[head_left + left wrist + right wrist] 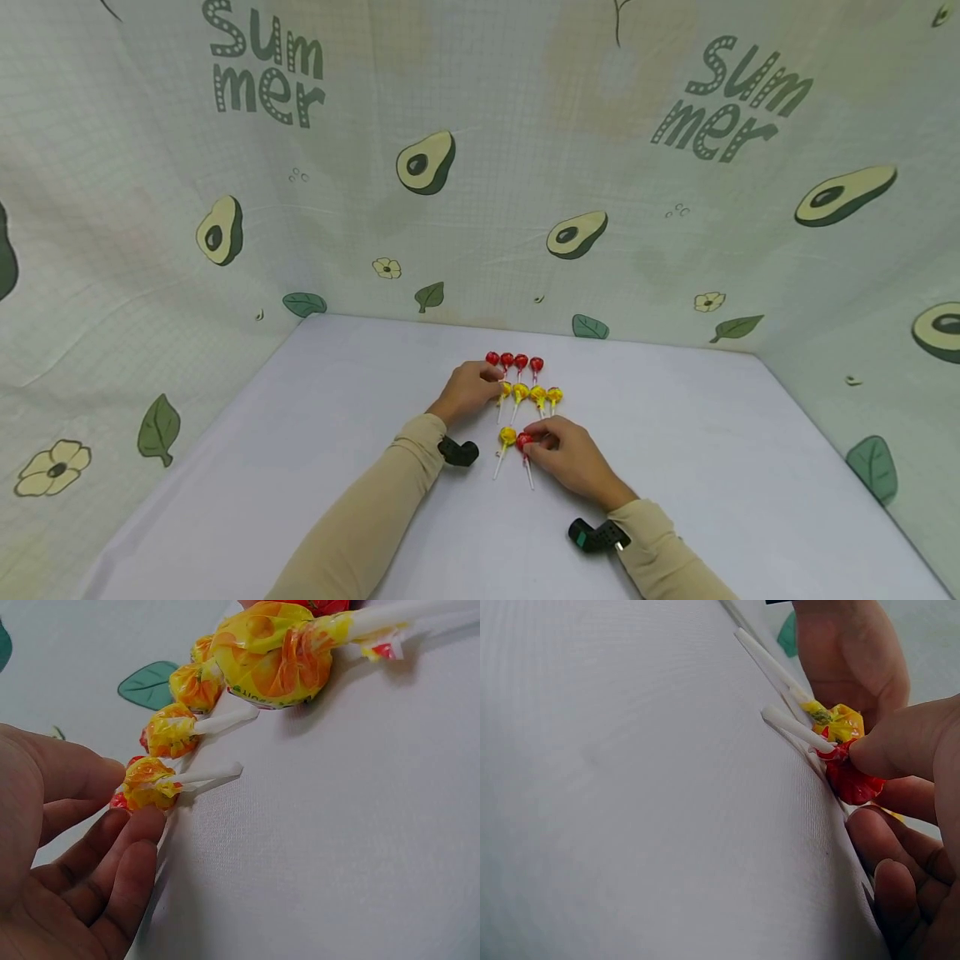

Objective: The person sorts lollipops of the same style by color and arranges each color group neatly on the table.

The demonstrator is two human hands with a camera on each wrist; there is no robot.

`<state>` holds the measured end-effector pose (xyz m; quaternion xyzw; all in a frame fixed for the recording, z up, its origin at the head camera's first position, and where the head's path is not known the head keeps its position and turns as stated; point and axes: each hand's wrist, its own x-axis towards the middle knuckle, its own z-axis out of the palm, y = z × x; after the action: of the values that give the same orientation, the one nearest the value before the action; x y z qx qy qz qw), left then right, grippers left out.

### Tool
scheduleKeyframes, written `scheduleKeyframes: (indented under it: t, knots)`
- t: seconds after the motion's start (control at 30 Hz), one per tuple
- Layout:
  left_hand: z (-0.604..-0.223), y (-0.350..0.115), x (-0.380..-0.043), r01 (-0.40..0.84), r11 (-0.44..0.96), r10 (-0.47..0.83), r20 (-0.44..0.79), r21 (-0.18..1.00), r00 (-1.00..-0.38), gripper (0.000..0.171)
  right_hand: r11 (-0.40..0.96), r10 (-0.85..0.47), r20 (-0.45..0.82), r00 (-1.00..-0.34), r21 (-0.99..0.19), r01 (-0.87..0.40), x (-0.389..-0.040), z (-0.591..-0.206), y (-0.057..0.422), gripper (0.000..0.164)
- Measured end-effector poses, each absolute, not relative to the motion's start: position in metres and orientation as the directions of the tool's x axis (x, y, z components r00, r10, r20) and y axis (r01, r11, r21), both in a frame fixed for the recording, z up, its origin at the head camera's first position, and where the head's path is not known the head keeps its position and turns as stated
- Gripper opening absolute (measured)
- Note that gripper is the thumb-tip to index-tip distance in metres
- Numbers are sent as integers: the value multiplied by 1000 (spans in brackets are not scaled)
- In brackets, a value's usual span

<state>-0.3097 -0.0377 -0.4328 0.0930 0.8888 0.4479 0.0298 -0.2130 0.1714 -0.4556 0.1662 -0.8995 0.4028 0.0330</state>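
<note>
Near the middle of the table, my left hand (pixel 467 393) pinches the leftmost yellow lollipop (pixel 150 784) of a row of several yellow lollipops (pixel 537 395), thumb and fingers at its wrapped head. Its white stick points toward me. Closer to me, my right hand (pixel 572 458) pinches a red lollipop (pixel 853 781) between thumb and fingers, low at the tabletop. Just left of that one lies another yellow lollipop (pixel 507 436), its stick also toward me. Behind the yellow row sits a row of several red lollipops (pixel 521 361), the leftmost just beyond my left fingertips.
A white cloth covers the table (pixel 712 433). Behind and beside it hangs a pale curtain (pixel 495 183) printed with avocados, leaves and the word Summer. Each wrist carries a black strapped device, one on the left (pixel 457 452) and one on the right (pixel 597 536).
</note>
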Motion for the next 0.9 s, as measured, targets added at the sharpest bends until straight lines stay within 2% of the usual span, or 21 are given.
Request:
scheduleKeyframes:
  t: [0.53,0.9]
  knots:
    - [-433,-44,-300,162,562,185,67,811,-980,18,614,-275,187,-943,-720,-322,-212,-455,171,19]
    - [-420,-45,-277,207,535,261,73,819,-963,20,628,-267,191,-945,-709,-321,-214,-455,172,19]
